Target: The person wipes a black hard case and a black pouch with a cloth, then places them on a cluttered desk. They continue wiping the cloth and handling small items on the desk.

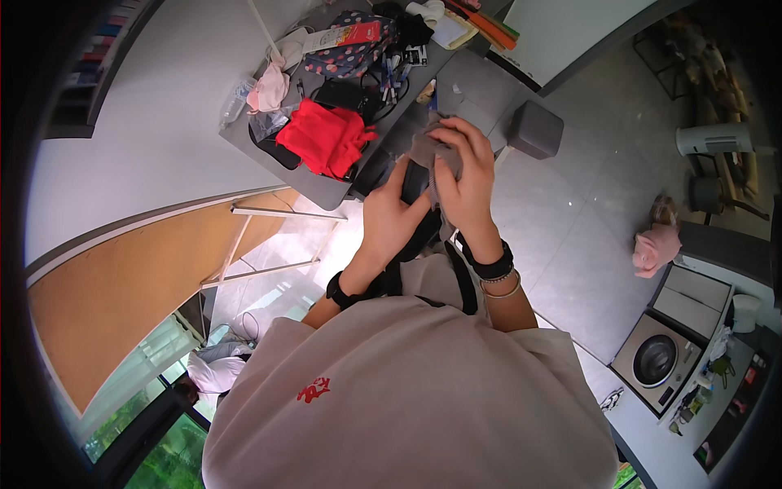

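A grey-brown piece of fabric (448,156) is bunched in my right hand (469,177), its fingers curled over the top and a narrow end hanging down by the wrist. My left hand (391,223) is beside it, index finger raised and thumb reaching towards the fabric's lower edge; whether it grips the cloth I cannot tell. Behind the hands is a dark object (415,181), partly covered. A bright red cloth (327,137) lies crumpled on the grey desk (330,194), to the left of both hands.
The desk also bears a polka-dot bag (342,60), several pens (391,79), a pink cloth item (269,88) and a plastic bottle (236,104). A dark stool (536,129) stands beyond my right hand. At far right is a front-loading washing machine (655,360). Another person (217,370) is at lower left.
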Action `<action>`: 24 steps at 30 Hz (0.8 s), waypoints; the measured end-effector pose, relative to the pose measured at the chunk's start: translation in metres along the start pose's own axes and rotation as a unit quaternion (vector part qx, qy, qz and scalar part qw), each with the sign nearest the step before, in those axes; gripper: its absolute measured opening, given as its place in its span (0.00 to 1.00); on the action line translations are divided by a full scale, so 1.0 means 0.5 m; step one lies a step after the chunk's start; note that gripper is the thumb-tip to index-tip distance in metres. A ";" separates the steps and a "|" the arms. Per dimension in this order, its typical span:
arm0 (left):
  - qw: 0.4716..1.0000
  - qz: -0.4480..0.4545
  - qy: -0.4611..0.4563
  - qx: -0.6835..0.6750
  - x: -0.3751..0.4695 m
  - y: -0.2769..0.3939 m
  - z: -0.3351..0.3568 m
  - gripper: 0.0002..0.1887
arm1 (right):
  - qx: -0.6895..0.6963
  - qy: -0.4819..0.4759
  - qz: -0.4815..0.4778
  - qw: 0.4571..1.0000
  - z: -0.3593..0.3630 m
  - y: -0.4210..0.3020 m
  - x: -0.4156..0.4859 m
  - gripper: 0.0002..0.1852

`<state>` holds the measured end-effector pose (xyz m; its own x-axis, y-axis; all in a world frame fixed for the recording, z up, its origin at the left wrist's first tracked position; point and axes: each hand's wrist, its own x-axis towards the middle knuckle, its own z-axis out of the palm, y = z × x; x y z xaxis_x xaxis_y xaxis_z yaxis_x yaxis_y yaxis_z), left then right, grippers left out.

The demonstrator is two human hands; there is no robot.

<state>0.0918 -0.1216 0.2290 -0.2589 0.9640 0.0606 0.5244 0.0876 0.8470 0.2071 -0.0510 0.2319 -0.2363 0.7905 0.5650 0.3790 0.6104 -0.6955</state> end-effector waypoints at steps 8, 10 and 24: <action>0.995 0.044 -0.066 0.067 -0.047 0.046 -0.019 0.35 | 0.248 0.034 0.299 0.921 -0.041 0.072 0.020 0.16; 0.990 0.109 -0.084 -0.004 -0.055 0.053 -0.027 0.34 | 0.294 0.072 0.438 0.847 -0.053 0.108 0.037 0.18; 0.940 0.036 -0.278 -0.196 0.028 -0.005 -0.033 0.28 | 0.582 0.064 0.378 0.718 -0.117 0.040 0.001 0.27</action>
<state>0.0736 -0.1126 0.2366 0.2870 0.9555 -0.0688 0.1574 0.0238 0.9872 0.2670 -0.0413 0.2442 -0.2441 0.9521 -0.1841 -0.6651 -0.3025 -0.6828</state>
